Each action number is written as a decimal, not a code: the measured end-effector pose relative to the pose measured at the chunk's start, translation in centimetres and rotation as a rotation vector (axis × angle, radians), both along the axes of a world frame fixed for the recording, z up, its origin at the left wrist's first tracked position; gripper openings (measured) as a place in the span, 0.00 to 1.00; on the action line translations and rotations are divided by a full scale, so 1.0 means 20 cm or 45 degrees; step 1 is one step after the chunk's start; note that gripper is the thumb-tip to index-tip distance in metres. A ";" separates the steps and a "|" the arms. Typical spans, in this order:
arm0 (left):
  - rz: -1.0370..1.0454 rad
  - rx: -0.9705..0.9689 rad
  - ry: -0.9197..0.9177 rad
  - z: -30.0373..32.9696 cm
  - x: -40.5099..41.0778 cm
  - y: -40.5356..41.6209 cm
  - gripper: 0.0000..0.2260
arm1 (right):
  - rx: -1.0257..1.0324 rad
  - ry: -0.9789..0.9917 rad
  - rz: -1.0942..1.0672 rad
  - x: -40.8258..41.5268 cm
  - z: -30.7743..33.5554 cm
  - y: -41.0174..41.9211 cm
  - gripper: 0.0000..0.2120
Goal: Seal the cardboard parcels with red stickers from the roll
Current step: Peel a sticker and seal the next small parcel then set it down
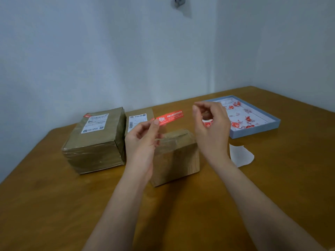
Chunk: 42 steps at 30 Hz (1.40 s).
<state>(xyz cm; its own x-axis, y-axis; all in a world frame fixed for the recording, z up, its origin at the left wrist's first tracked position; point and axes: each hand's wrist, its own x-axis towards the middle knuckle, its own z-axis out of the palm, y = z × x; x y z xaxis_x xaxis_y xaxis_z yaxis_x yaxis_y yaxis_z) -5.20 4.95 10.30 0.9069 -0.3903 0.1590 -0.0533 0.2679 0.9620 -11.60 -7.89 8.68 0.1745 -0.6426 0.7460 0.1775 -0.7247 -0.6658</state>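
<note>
The left hand [143, 140] pinches one end of a peeled red sticker [170, 117] above the small parcel [175, 156]; the right hand [212, 124] curls around the sticker roll [207, 122]. No red seal shows on this parcel or on the two parcels [96, 140] behind it, so sealing seems barely begun.

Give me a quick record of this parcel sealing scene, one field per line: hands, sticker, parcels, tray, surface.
left hand: pinches one end of the red sticker, held in the air
right hand: holds the sticker roll
parcels: large box, labelled box behind, small box below the hands
tray: blue tray with red scraps inside
paper: white backing piece beside the small box
surface: wooden table
</note>
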 end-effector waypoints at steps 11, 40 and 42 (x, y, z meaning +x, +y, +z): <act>0.043 0.048 -0.088 -0.05 0.15 0.07 0.06 | 0.129 0.507 0.498 0.11 0.03 -0.13 0.07; -0.171 0.085 -0.151 -0.01 0.24 0.05 0.06 | 0.309 0.453 0.664 0.11 -0.04 -0.17 0.07; -0.180 0.108 -0.162 -0.01 0.24 0.05 0.05 | 0.307 0.432 0.665 0.11 -0.04 -0.17 0.07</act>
<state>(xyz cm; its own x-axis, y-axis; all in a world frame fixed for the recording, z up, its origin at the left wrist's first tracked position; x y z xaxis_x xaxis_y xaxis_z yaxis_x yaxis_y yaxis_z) -0.42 5.96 10.18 0.8169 -0.5292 0.2295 -0.1431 0.1995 0.9694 -9.40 -11.24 7.81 0.7076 -0.5522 0.4410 0.2169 -0.4242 -0.8792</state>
